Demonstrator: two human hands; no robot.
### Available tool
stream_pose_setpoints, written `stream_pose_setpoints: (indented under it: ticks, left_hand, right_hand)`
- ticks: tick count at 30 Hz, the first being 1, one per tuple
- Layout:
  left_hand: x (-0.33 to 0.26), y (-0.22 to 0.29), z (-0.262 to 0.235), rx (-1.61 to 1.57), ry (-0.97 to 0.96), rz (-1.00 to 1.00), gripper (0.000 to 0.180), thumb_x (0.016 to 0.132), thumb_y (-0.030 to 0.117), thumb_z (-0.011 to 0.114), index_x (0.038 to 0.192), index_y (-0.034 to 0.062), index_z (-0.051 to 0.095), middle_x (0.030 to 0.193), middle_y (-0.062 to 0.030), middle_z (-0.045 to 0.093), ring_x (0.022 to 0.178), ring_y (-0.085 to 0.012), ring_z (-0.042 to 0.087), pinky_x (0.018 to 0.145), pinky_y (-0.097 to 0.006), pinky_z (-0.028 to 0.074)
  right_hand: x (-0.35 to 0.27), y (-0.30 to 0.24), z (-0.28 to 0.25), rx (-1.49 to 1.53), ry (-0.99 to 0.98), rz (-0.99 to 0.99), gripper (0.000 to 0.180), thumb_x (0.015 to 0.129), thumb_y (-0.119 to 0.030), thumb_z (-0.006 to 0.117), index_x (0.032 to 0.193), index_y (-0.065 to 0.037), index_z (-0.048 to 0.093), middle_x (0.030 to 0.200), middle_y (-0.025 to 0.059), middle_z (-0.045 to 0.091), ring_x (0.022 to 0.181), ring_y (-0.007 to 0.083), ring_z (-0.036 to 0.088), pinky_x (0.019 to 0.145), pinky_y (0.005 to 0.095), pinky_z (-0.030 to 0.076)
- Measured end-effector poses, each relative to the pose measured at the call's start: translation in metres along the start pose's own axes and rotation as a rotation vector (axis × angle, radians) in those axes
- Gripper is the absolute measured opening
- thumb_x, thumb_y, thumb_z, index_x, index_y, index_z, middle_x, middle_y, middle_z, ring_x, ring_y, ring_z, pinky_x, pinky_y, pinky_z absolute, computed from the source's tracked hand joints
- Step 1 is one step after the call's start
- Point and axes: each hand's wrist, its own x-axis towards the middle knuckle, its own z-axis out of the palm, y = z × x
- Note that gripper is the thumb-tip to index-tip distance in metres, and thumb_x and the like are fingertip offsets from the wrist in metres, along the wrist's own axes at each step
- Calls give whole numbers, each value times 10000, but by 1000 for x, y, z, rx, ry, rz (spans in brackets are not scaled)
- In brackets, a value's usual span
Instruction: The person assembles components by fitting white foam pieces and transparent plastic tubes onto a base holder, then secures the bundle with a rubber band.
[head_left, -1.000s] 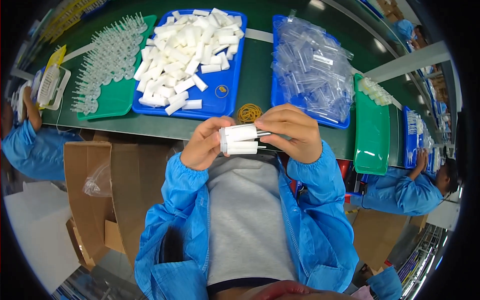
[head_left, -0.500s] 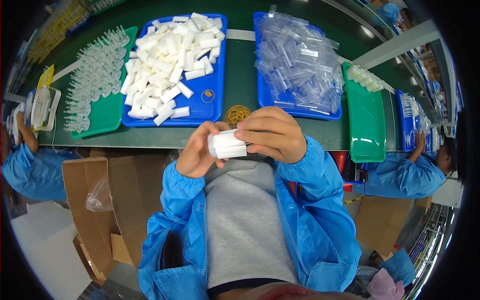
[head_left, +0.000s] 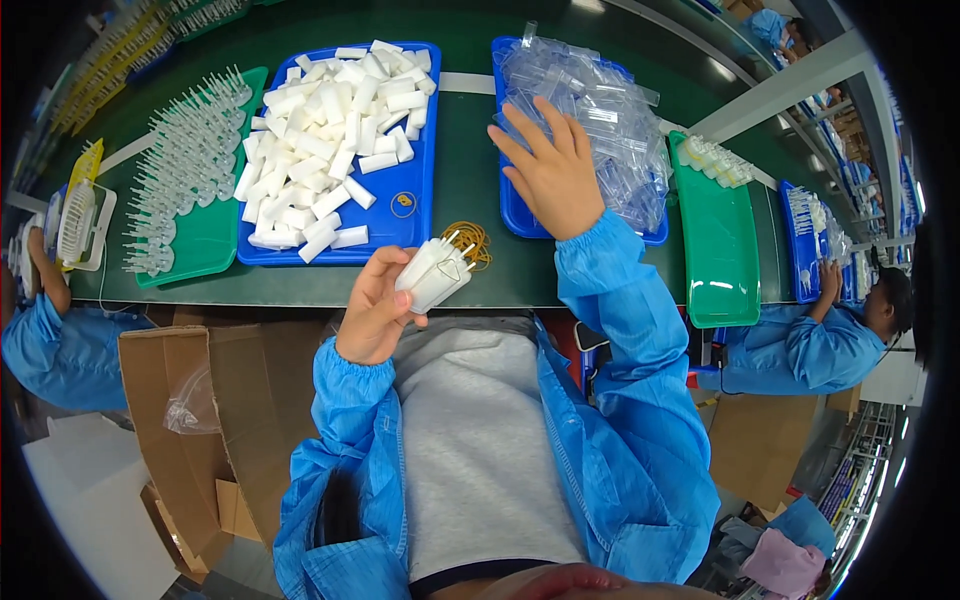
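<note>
My left hand grips a bundle of white pieces near the table's front edge. Thin pale prongs stick out of the bundle's far end. Raised over the left part of a heap of clear plastic sleeves, my right hand has its fingers spread and holds nothing. Whether it touches a sleeve I cannot tell. The sleeves fill a blue tray. Just beyond the bundle lies a small pile of yellow rubber bands.
White blocks are heaped in another blue tray, left of centre. Farther left, a green tray carries stemmed translucent parts. A second green tray sits at right. People in blue work on both sides; a cardboard box stands below left.
My right hand has left the white bundle and moved forward and right to the clear sleeves, its fingers spreading. The left hand keeps the bundle, now turned so the prongs show.
</note>
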Motion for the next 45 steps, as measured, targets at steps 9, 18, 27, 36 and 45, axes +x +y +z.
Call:
stream_pose_setpoints:
  ticks: [9,18,27,36,45]
  left_hand:
    - [0,6,3,19,-2,60,459,792,25,641,1203,107,453,1278,-112,431,1045,-205,551,687,-269,540]
    - [2,11,13,116,-6,61,457,759,-66,640,1168,52,475,1212,-105,435,1065,-207,531,715,-290,567]
    - [4,11,26,269,30,66,366,766,-79,640,1103,17,533,1183,-91,446,1077,-201,516,721,-289,579]
    - [8,5,36,447,40,149,347,730,-111,662,1041,-6,551,1106,-72,450,1060,-188,527,662,-251,591]
    - [9,3,34,557,116,161,310,722,-124,640,1001,-13,561,1077,-70,449,1015,-178,555,599,-227,593]
  right_hand:
    - [-5,14,-18,57,-79,-49,224,673,-101,705,894,-120,678,1039,16,622,1115,257,504,952,425,383]
    - [-10,-27,-80,992,1,200,308,671,-73,792,956,-19,684,811,103,658,696,159,636,601,253,504]
    - [-9,-50,-68,1101,-81,157,289,657,-66,800,924,-28,696,810,93,659,697,153,636,593,241,513]
    - [-8,-69,-62,1173,-95,115,364,606,-65,828,948,-49,707,830,93,647,745,151,632,596,234,516]
    - [-8,-68,-65,1280,-232,122,376,690,18,747,1047,-79,685,891,73,614,777,147,617,640,228,542]
